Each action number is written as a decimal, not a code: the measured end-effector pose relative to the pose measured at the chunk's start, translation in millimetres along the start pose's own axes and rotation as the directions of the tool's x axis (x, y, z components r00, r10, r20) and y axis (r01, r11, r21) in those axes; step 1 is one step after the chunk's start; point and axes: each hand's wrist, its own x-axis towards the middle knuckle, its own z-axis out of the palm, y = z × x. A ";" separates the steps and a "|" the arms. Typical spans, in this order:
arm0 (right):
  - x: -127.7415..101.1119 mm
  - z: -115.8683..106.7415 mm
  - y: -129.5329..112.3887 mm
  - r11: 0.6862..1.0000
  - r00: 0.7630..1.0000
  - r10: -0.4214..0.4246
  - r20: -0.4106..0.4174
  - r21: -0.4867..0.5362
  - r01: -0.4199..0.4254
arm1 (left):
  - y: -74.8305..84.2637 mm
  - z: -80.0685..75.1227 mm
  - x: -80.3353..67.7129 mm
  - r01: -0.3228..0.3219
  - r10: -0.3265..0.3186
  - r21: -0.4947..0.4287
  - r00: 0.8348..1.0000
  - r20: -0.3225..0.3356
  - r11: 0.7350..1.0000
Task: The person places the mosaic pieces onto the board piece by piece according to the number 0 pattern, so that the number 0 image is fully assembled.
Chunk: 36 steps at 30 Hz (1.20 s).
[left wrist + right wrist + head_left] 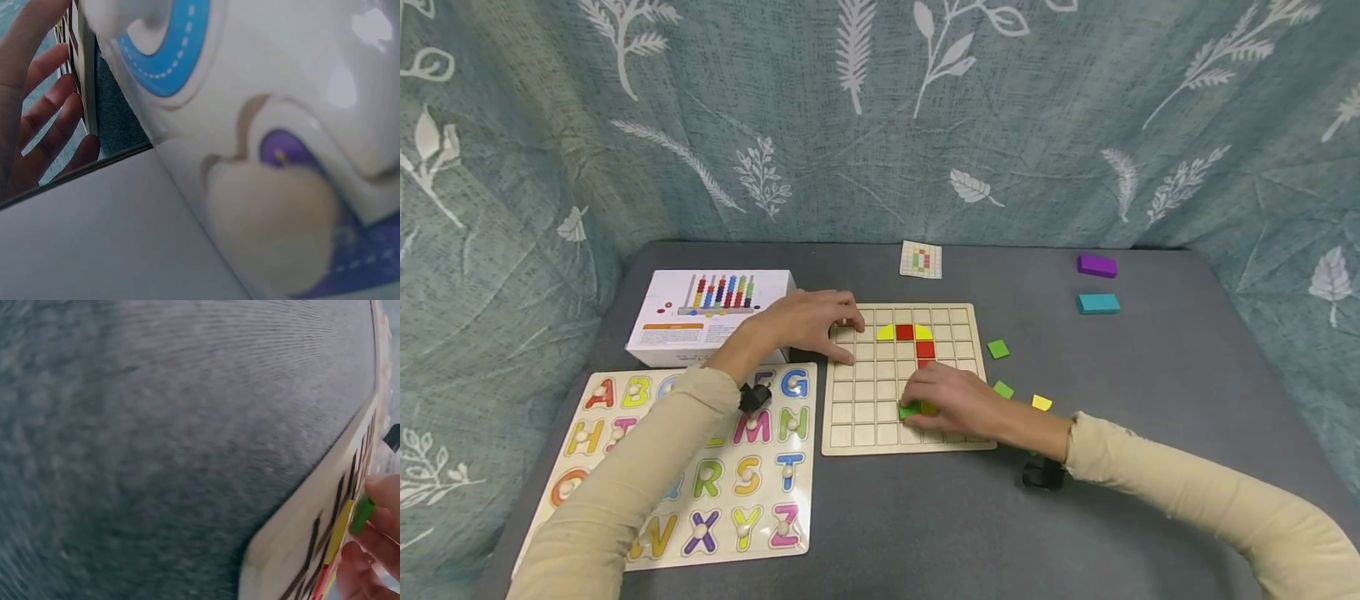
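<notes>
A wooden grid board [842,412] lies flat in front of me. Yellow quarter-round pieces [886,332] flank a red square [905,332] near its top, and more red squares [926,349] run down from there. My right hand [951,400] is over the lower part of the board, pinching a green square tile [362,514] between thumb and finger. A yellow piece [338,532] lies in the grid beside that tile. My left hand [816,321] is at the board's upper left edge, its thumb and fingers spread and loosely bent, holding nothing.
Loose green tiles [997,349] and a yellow tile [1041,402] lie right of the board. A pattern card [921,260] is behind it. Purple [1097,266] and teal [1098,303] blocks stand back right. A white box [658,312] and an alphabet puzzle [801,500] lie left.
</notes>
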 end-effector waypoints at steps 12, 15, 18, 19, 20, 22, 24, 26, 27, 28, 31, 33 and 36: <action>2.5 -3.3 -1.0 0.999 0.999 0.020 0.035 0.024 -0.021 | 2.1 -1.7 -1.4 -0.001 0.001 -0.001 1.000 -0.002 1.000; 4.1 -6.4 -3.1 0.997 0.996 0.068 0.063 0.033 -0.070 | 2.1 0.6 -1.1 0.004 -0.004 -0.004 1.000 0.003 1.000; 4.6 -6.8 -3.8 0.993 0.990 0.110 0.085 0.032 -0.114 | 1.7 2.4 -1.1 0.008 -0.008 -0.004 1.000 0.008 1.000; 4.6 -6.7 -3.8 0.992 0.989 0.121 0.090 0.029 -0.124 | 1.5 2.4 -1.3 0.006 -0.006 -0.004 1.000 0.007 1.000; 4.6 -6.6 -3.8 0.991 0.988 0.127 0.091 0.025 -0.130 | 1.3 2.6 -1.2 0.005 -0.005 -0.004 1.000 0.004 1.000; 4.3 -6.3 -3.6 0.990 0.987 0.137 0.090 0.016 -0.139 | 1.0 2.4 -1.0 0.002 -0.002 -0.003 1.000 -0.003 1.000; 4.2 -6.4 -3.4 0.990 0.986 0.140 0.087 0.015 -0.142 | 0.8 1.9 -0.9 -0.004 0.004 -0.003 1.000 -0.010 1.000; 4.1 -6.5 -3.0 0.990 0.986 0.141 0.085 0.020 -0.143 | 1.0 1.7 -0.6 -0.006 0.006 0.000 1.000 -0.011 1.000; 4.2 -6.6 -2.9 0.989 0.986 0.142 0.086 0.025 -0.144 | 1.1 1.6 -0.7 -0.007 0.007 0.001 1.000 -0.010 1.000; 4.3 -6.7 -2.8 0.989 0.986 0.142 0.087 0.031 -0.145 | 1.0 1.5 -0.5 -0.007 0.007 0.002 1.000 -0.009 1.000; 4.8 -6.8 -2.5 0.989 0.986 0.139 0.088 0.046 -0.143 | 1.2 1.4 -0.2 -0.003 0.003 0.005 1.000 -0.004 1.000; 5.1 -6.8 -2.5 0.989 0.987 0.137 0.087 0.049 -0.142 | 1.2 1.2 -0.3 -0.001 0.001 0.005 1.000 -0.002 1.000; 4.8 -6.0 -2.5 0.994 0.991 0.105 0.080 0.018 -0.107 | 1.2 0.9 0.0 0.002 -0.002 0.008 1.000 0.000 1.000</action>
